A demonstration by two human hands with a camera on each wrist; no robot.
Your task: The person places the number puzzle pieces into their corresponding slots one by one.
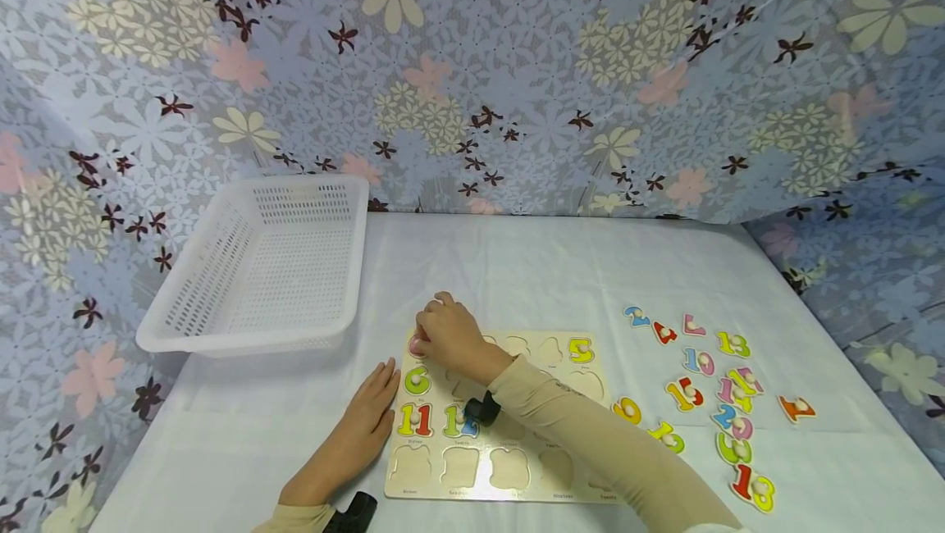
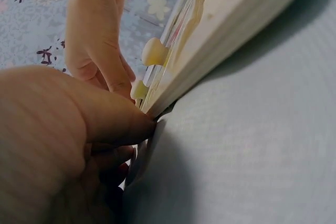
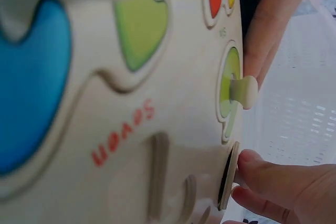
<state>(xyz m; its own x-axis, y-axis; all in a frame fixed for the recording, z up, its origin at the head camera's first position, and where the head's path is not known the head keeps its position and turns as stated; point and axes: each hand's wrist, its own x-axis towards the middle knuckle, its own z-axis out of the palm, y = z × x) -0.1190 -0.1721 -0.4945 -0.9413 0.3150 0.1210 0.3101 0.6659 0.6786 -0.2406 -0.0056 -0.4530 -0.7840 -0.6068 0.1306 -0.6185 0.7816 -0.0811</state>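
A pale wooden number board lies on the white table. At its top left corner my right hand pinches the knob of a pink number piece. The right wrist view shows this piece tilted over the board, its digit turned away. Beside the board's left edge rests my left hand, fingers stretched forward; its thumb touches the edge in the left wrist view. A green 6, an 11, a 12 and a yellow 5 sit in their recesses.
A white perforated basket stands at the back left. Right of the board lie several loose knobbed numbers, among them a blue 2, a red 4, a 13 and an 18. A floral curtain hangs behind the table.
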